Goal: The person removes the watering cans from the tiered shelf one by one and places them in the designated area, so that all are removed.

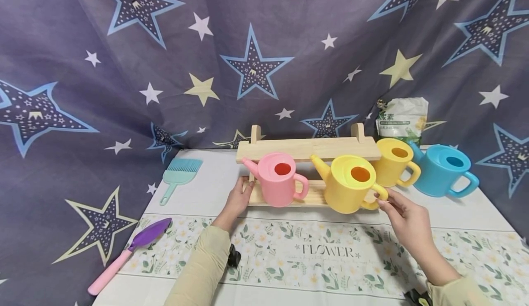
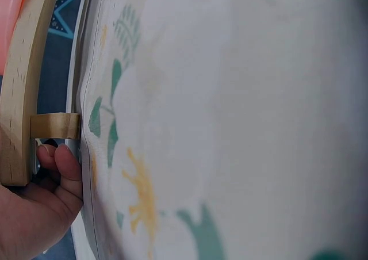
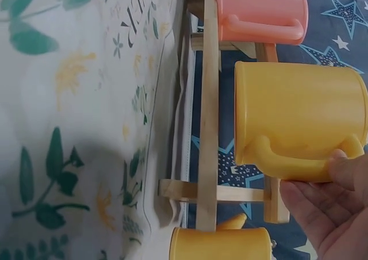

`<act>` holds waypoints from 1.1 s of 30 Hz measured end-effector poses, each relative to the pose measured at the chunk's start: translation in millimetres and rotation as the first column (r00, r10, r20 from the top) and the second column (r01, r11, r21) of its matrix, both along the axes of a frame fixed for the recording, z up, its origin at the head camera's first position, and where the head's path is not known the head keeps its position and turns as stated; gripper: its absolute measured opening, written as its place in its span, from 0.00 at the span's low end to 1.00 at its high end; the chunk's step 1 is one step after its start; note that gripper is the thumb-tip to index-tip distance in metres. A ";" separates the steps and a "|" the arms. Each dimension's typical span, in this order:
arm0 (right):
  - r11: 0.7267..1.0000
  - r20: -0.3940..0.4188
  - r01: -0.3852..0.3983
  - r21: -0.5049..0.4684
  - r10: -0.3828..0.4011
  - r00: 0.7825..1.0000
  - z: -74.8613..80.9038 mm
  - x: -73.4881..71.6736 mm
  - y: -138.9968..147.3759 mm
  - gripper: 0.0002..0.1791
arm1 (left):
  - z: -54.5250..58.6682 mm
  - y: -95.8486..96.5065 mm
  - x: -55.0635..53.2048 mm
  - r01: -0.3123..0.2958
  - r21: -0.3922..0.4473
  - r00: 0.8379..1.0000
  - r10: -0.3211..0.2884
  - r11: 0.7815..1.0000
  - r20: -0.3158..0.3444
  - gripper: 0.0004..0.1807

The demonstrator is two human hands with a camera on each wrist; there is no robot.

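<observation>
My right hand (image 1: 407,218) pinches the handle of a yellow watering can (image 1: 349,184), thumb and fingers on opposite sides. In the right wrist view a gap shows between the base of this yellow can (image 3: 302,113) and the shelf board. Its spout points left. A pink watering can (image 1: 276,184) stands on the lower board of the two-tier wooden shelf (image 1: 310,150), its spout also to the left. At the shelf's left end, my left hand (image 1: 236,200) grips the lower board; in the left wrist view its curled fingers (image 2: 69,165) lie beside the shelf's foot.
Right of the shelf stand a second yellow watering can (image 1: 390,166) and a blue one (image 1: 440,170), with a white and green bag (image 1: 402,117) behind. On the left lie a teal hand brush (image 1: 182,172) and a purple trowel (image 1: 150,234) with a pink handle. A starry curtain hangs behind.
</observation>
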State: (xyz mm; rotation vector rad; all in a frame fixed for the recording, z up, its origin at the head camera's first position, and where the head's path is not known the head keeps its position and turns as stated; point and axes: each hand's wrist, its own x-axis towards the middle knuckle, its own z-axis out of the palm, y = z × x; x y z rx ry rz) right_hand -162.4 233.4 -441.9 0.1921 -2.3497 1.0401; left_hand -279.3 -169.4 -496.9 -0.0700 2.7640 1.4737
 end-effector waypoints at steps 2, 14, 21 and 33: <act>1.000 -0.009 0.003 -0.005 -0.003 1.000 0.9 2.0 2.4 0.18 | 0.4 0.2 0.7 -0.002 0.001 1.000 0.002 1.000 0.002 0.24; 0.995 -0.002 0.084 -0.044 -0.085 0.996 10.1 16.5 20.1 0.19 | 1.5 0.6 1.6 0.001 0.014 1.000 -0.001 1.000 0.017 0.25; 0.987 -0.016 0.142 -0.069 -0.144 0.989 12.4 21.8 33.8 0.19 | 2.3 0.5 1.7 0.010 -0.004 1.000 -0.010 1.000 -0.003 0.24; 0.964 0.005 0.237 -0.117 -0.238 0.971 13.9 28.9 52.7 0.18 | 0.4 -0.5 0.5 0.005 -0.005 1.000 -0.005 1.000 -0.003 0.23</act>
